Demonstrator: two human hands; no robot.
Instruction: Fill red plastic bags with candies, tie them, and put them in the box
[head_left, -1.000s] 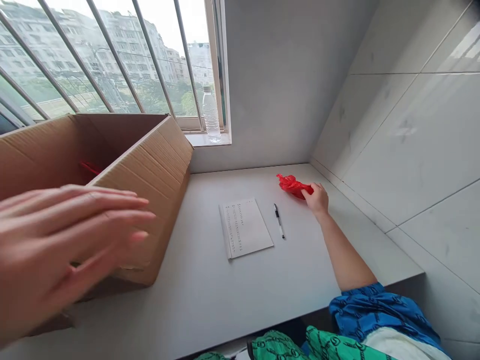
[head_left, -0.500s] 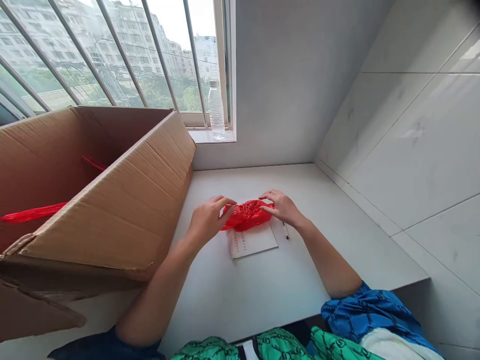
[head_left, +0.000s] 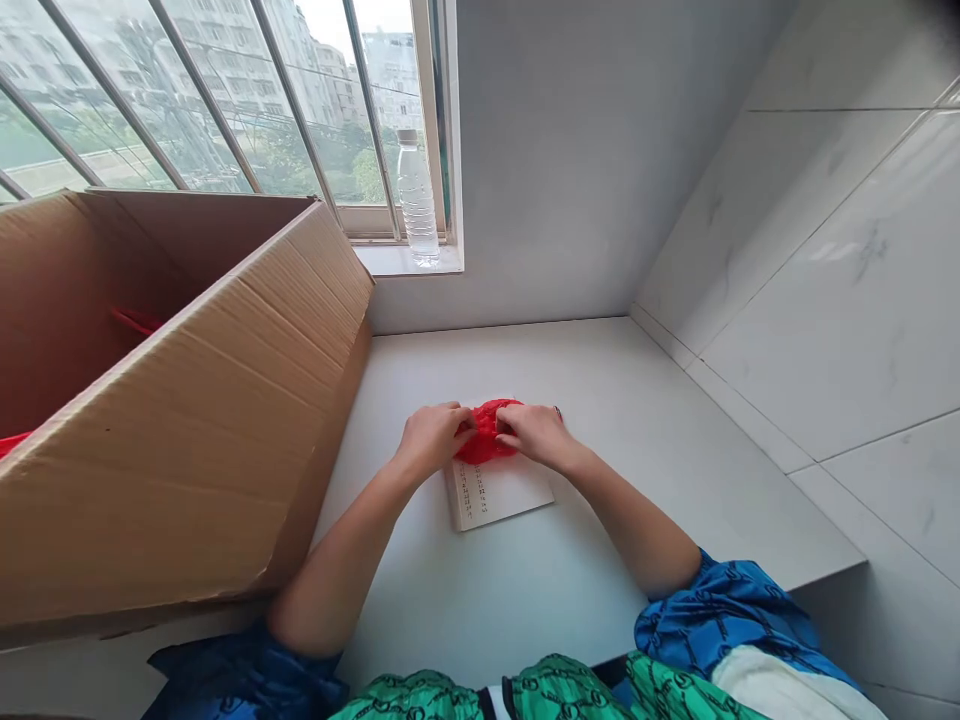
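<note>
A crumpled red plastic bag [head_left: 489, 440] lies bunched over the upper part of a white notebook [head_left: 514, 495] with handwriting down its left side. My left hand [head_left: 439, 438] has its fingers closed on the bag's left edge. On the other side, my right hand [head_left: 534, 433] pinches the bag with curled fingers. The two hands are close together, with red plastic between them. Only a dark tip of the pen [head_left: 558, 411] shows behind my right hand.
A large open cardboard box [head_left: 195, 420] stands at the left with red plastic inside. A clear water bottle [head_left: 418, 200] is upright on the windowsill by the barred window. White counter [head_left: 637, 500] meets a grey wall and a tiled wall.
Both hands have closed in on the bag, and it is bunched smaller between them. My right hand has moved left and now covers most of the pen. The view has shifted slightly.
</note>
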